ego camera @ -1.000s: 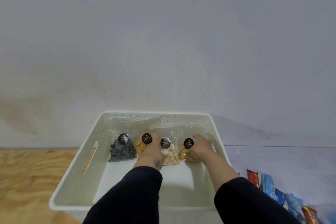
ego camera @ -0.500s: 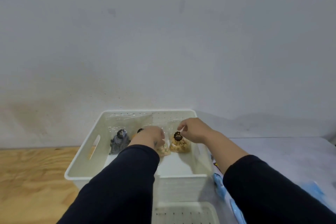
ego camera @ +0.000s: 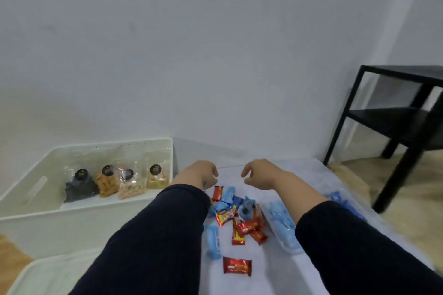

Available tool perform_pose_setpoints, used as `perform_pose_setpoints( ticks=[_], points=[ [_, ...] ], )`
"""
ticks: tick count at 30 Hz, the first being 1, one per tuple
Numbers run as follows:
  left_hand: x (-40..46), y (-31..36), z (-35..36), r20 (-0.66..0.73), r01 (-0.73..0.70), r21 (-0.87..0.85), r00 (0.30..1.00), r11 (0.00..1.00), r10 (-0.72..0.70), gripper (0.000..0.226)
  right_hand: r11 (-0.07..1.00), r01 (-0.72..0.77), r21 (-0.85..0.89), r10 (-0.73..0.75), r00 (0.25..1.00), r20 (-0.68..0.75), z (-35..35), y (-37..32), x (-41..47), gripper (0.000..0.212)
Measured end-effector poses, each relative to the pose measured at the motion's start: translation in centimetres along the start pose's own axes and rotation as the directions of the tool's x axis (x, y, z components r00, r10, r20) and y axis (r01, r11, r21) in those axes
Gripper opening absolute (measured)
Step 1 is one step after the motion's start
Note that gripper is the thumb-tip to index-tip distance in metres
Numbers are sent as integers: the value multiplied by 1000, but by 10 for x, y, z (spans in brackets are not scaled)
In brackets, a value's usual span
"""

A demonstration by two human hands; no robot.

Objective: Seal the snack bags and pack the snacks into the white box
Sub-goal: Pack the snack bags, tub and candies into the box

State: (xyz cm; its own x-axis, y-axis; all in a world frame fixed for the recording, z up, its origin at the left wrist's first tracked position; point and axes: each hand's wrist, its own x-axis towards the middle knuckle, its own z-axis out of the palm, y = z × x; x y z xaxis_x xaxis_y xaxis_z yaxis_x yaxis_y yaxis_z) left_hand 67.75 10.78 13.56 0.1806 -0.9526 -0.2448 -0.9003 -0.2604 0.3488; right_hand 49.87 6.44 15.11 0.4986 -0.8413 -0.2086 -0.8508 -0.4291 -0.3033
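The white box (ego camera: 86,208) stands at the left. Several sealed clear snack bags with round black stickers lean on its far wall: a dark one (ego camera: 80,187), an orange one (ego camera: 106,183), a pale one (ego camera: 130,185) and a yellow one (ego camera: 157,178). My left hand (ego camera: 200,173) and my right hand (ego camera: 260,173) hover side by side above the white cloth (ego camera: 275,268), right of the box. Their fingers hang loosely curled and hold nothing. Just below them lies a pile of red and blue wrapped snacks (ego camera: 236,213).
A single red wrapper (ego camera: 237,266) and a blue one (ego camera: 213,242) lie nearer me. Blue packets sit in a clear bag (ego camera: 281,227) beside my right forearm. A second white container's rim (ego camera: 36,275) shows at the bottom left. A black shelf (ego camera: 398,127) stands at the right.
Both hands have left the bags in the white box and swung right to above the snack pile. The view has turned right with them, and the box now sits at the left.
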Motion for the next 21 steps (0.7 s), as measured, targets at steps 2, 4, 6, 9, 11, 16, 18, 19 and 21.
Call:
perform_pose_setpoints(
  ticks=[2, 4, 6, 9, 11, 16, 18, 19, 21],
  points=[
    [-2, 35, 31, 41, 0, -16, 999, 1000, 1, 32, 999, -40, -4, 40, 999, 9, 0, 42, -22, 29],
    [-4, 71, 62, 86, -31, -40, 996, 999, 34, 33, 997, -80, -11, 80, 997, 7, 0, 85, -44, 30],
    [-6, 103, 94, 99, -53, -74, 993, 996, 60, 35, 992, -123, -12, 124, 992, 8, 2, 125, -65, 30],
    [-12, 136, 139, 107, -63, -121, 991, 991, 76, 48, 979, -202, 9, 202, 979, 27, 6, 177, -93, 31],
    [-15, 148, 162, 94, -55, -125, 993, 991, 67, 60, 971, -238, 16, 237, 971, 43, 9, 207, -106, 34],
    [-19, 151, 195, 56, 97, -129, 994, 987, -91, 68, 941, -313, 128, 313, 950, 26, 26, 264, -120, 34],
    [-16, 148, 201, 52, 153, -193, 988, 969, -145, 70, 923, -336, 187, 342, 940, 2, 37, 280, -116, 36],
    [-14, 146, 204, 53, 169, -223, 986, 960, -161, 70, 917, -343, 205, 352, 936, -8, 42, 287, -112, 37],
    [-7, 145, 209, 56, 171, -262, 985, 950, -162, 69, 903, -359, 236, 376, 926, -29, 50, 299, -102, 40]
  ],
)
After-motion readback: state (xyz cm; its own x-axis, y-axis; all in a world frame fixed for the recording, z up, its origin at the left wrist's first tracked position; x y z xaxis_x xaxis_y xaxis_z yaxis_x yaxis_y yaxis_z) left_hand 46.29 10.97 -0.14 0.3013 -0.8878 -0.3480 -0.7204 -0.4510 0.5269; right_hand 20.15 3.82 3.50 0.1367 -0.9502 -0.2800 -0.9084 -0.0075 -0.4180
